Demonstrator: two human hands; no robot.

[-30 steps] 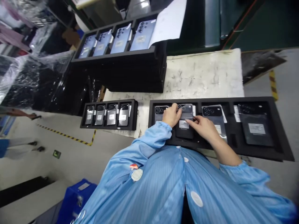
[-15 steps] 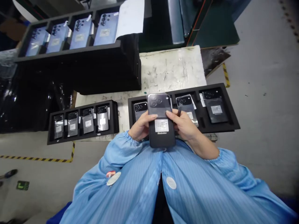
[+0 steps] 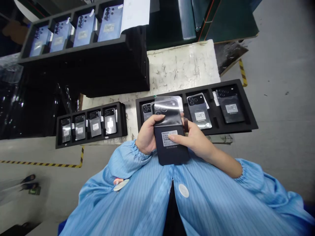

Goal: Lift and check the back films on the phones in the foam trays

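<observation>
A black smartphone point(image 3: 172, 155), back side up, is held close to my blue smock. Clear film covers its camera end, and a white printed label point(image 3: 166, 138) sits on its back. My left hand point(image 3: 146, 136) wraps the phone's left edge, thumb on the film. On the other side, my right hand point(image 3: 200, 139) is closed on the right edge, its thumb lying across the label. A small dark strip point(image 3: 186, 124) shows between the right fingers; I cannot make out what it is. Behind the phone lies a black tray point(image 3: 214, 126) holding several similar phones.
To the left is a smaller-looking black tray point(image 3: 123, 119) of dark phones. A tall stack of black trays point(image 3: 110, 65) rises behind it, blue phones on top, with a white sheet point(image 3: 135, 14) at its corner. Pale worn board point(image 3: 182, 65) lies between.
My right thumb has moved down from the upper part of the phone onto its label. The phone has tilted slightly and come a little nearer my body. The camera view has shifted slightly.
</observation>
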